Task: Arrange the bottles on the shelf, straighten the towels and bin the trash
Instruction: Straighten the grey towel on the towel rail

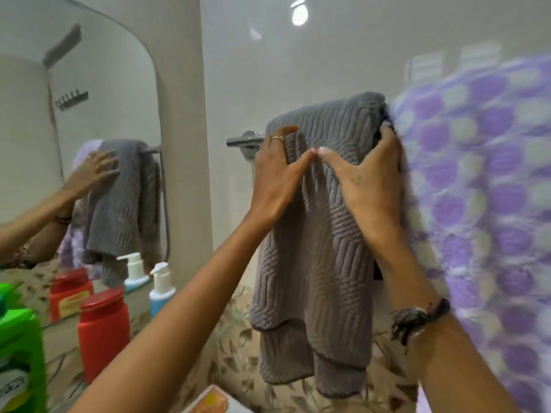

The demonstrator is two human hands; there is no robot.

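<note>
A grey ribbed towel (316, 263) hangs over a chrome towel bar (243, 140) on the white tiled wall. My left hand (275, 180) lies flat on the towel's upper left part, fingers spread, a ring on one finger. My right hand (372, 174) presses on its upper right part, fingertips curled over the towel's right edge by the bar. The two thumbs nearly touch in the middle. A purple and white patterned towel (483, 204) hangs right beside it, blurred. On the shelf at lower left stand a red bottle (103, 332), a blue pump bottle (161, 289) and a green bottle (21, 359).
A mirror (80, 129) on the left wall reflects the towels, a hand and the bottles. Below the towels the wall tiles carry a leaf pattern (235, 353). An orange and white box corner (213, 402) shows at the bottom edge.
</note>
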